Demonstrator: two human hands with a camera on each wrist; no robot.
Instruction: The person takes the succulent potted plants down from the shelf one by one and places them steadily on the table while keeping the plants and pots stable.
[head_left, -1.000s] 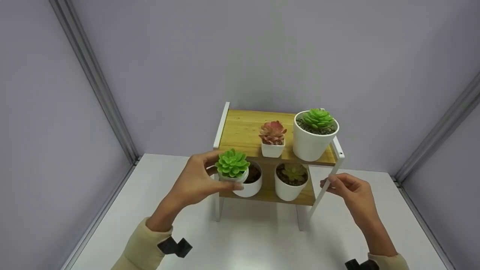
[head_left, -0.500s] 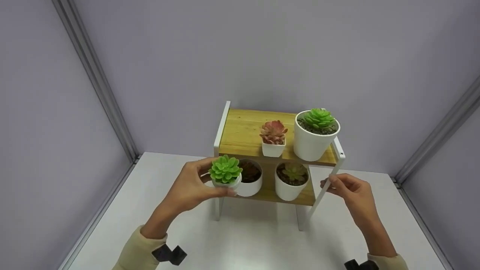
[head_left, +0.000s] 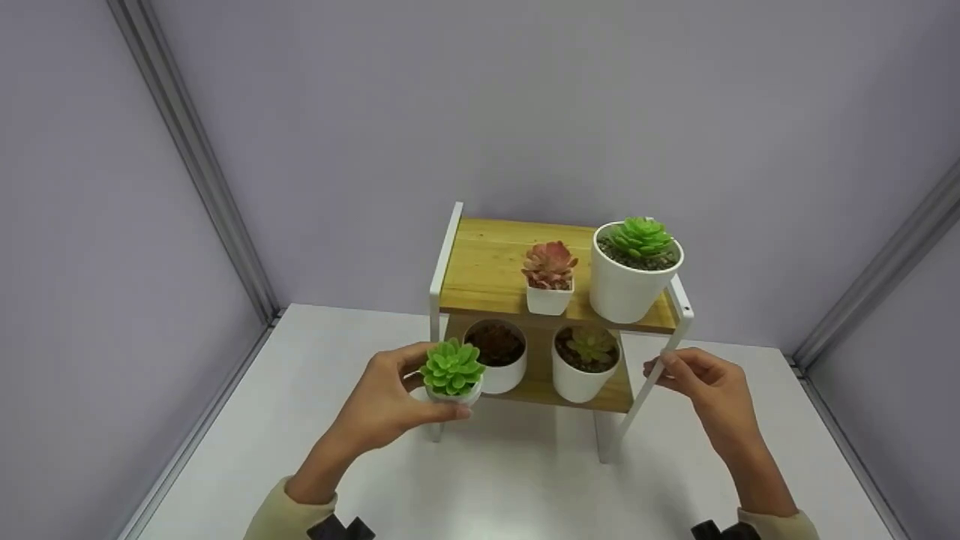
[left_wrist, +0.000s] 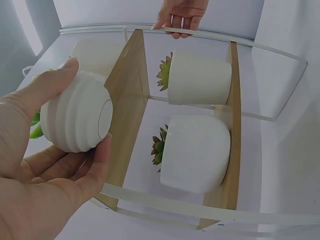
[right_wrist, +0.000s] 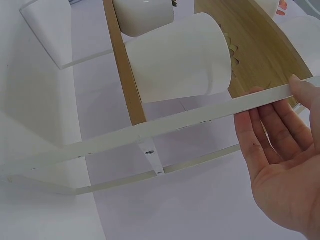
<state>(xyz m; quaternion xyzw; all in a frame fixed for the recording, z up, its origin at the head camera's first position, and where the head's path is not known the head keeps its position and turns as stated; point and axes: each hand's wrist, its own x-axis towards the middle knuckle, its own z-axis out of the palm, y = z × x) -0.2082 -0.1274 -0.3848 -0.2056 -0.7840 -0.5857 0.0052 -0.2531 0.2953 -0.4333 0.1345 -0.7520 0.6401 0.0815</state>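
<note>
Left hand [head_left: 386, 405] pinches ribbed white pot [left_wrist: 75, 112] with green succulent [head_left: 452, 367], in air near left end of shelf [head_left: 484, 262]. Right hand [head_left: 709, 386] grips right leg [head_left: 636, 405]. Possible risk: swung rightward, pot may knock lower left pot [head_left: 504, 377]; round shape may slip if pinch loosens.

On the counter [head_left: 495, 487], the rack [head_left: 447, 247] bears two upper pots [head_left: 626, 294] rightward and two lower pots [head_left: 577, 382] beneath, a held pot [left_wrist: 77, 112] before its left end
</note>
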